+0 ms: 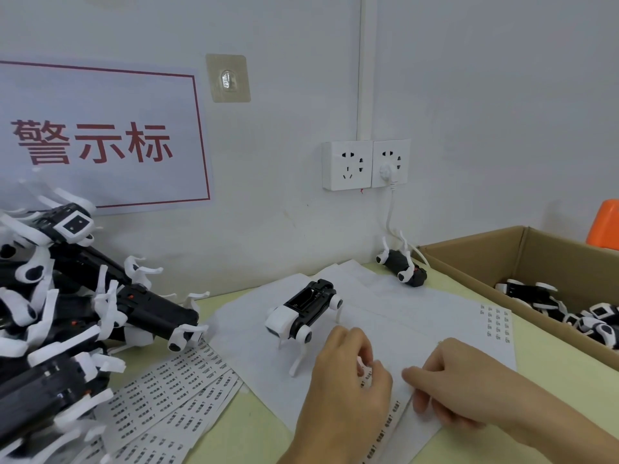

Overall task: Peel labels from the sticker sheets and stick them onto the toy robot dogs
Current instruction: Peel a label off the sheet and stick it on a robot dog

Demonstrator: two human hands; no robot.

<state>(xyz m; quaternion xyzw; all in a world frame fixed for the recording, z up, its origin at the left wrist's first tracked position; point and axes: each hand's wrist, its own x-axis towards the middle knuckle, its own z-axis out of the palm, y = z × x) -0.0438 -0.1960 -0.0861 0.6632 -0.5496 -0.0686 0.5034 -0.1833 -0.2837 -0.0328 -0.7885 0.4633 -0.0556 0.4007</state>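
Pale-green table (pixel 552 373) | white wall (pixel 469 95) | both hands' fingers (pixel 363 354) pinch sticker sheet (pixel 395 413)

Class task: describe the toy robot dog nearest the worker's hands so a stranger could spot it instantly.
Find the white double wall socket. Below and left of it, on the white paper sheets, stands a black-and-white toy robot dog. Unlike its neighbours, it stands upright alone.

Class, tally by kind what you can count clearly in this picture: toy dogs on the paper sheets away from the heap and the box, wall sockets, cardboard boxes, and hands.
Toy dogs on the sheets: 2
Wall sockets: 2
Cardboard boxes: 1
Hands: 2
Total: 7
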